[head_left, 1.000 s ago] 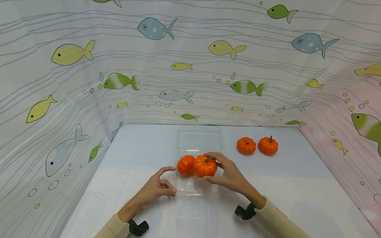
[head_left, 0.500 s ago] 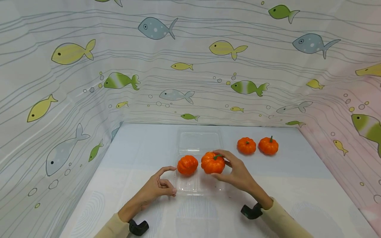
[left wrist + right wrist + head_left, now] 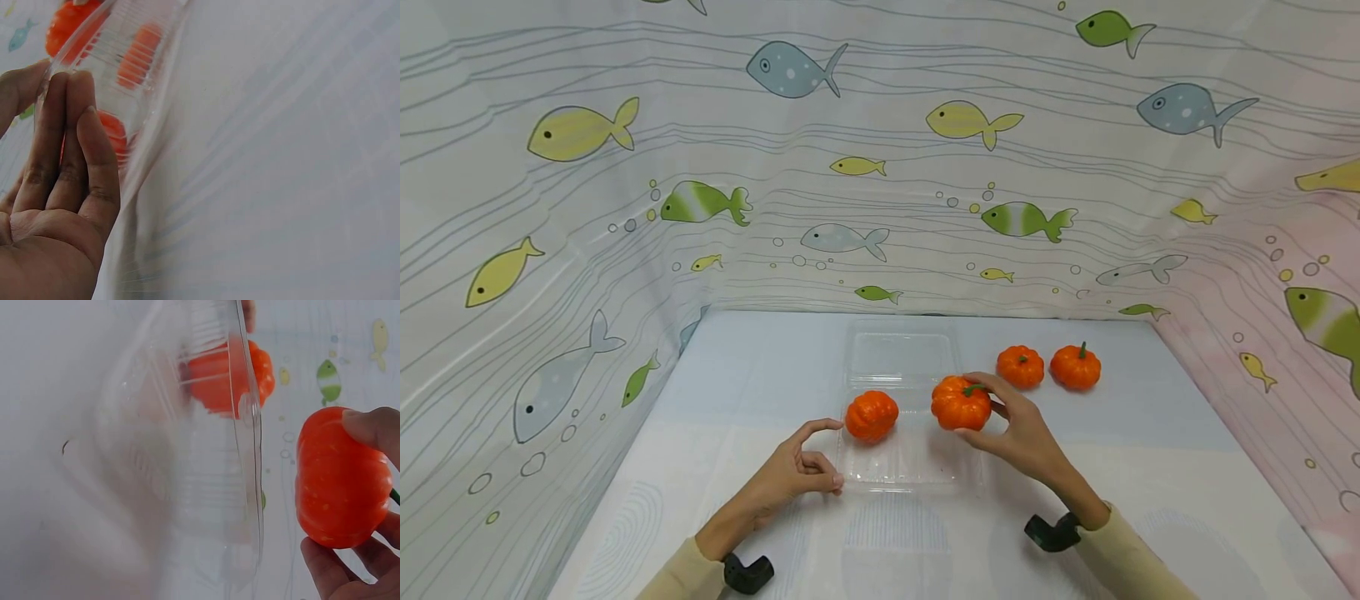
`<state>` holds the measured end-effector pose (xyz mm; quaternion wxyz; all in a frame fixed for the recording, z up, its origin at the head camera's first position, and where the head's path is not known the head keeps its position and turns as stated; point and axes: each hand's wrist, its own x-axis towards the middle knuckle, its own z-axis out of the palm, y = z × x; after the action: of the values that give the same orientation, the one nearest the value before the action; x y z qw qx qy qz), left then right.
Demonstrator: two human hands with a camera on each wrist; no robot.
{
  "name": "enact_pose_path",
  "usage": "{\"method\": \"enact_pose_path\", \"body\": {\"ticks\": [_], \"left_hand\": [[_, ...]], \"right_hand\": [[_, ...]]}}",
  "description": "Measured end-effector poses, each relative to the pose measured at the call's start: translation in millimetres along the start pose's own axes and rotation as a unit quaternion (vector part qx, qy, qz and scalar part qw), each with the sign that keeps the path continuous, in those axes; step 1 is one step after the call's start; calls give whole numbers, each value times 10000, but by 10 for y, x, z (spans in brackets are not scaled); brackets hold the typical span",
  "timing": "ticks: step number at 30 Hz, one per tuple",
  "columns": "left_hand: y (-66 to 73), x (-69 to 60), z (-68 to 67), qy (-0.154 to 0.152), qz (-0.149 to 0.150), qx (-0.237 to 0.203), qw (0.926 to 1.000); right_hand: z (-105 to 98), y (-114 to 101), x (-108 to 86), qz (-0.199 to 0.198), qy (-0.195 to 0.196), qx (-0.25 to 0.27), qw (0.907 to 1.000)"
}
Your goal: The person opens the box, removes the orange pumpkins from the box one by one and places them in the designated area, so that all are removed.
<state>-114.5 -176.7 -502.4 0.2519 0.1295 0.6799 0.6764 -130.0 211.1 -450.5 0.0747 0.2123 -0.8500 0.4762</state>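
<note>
My right hand [image 3: 1026, 433] grips a small orange pumpkin [image 3: 961, 404] with a green stem, thumb on the near side and fingers on the far side. It hangs above the right edge of a clear plastic clamshell box [image 3: 910, 479]; the right wrist view shows the pumpkin [image 3: 340, 478] apart from the box rim [image 3: 253, 456]. Another pumpkin [image 3: 871, 417] lies on its side in the box's left part. My left hand [image 3: 786, 475] touches the box's left edge with its fingertips; in the left wrist view the fingers [image 3: 78, 150] lie fairly straight against the wall.
Behind the base lies the box's open lid [image 3: 902, 354]. Two more pumpkins, one [image 3: 1021, 367] beside the other [image 3: 1076, 367], stand at the table's back right. A fish-patterned curtain [image 3: 880, 192] encloses the table's back and sides.
My right hand has carried its pumpkin to the right and slightly up, away from the pumpkin in the box. A gap now separates the two pumpkins. The left hand has stayed at the box edge.
</note>
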Motion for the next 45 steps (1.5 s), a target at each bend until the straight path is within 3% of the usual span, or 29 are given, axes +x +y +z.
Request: {"method": "enact_pose_path", "body": {"ticks": [26, 45], "left_hand": [[-12, -6, -3, 20, 39, 48, 10000], [8, -11, 6, 9, 51, 20, 10000]], "right_hand": [[-310, 303, -176, 313, 622, -288, 9972], [-459, 639, -319, 1212, 797, -587, 9877]]}}
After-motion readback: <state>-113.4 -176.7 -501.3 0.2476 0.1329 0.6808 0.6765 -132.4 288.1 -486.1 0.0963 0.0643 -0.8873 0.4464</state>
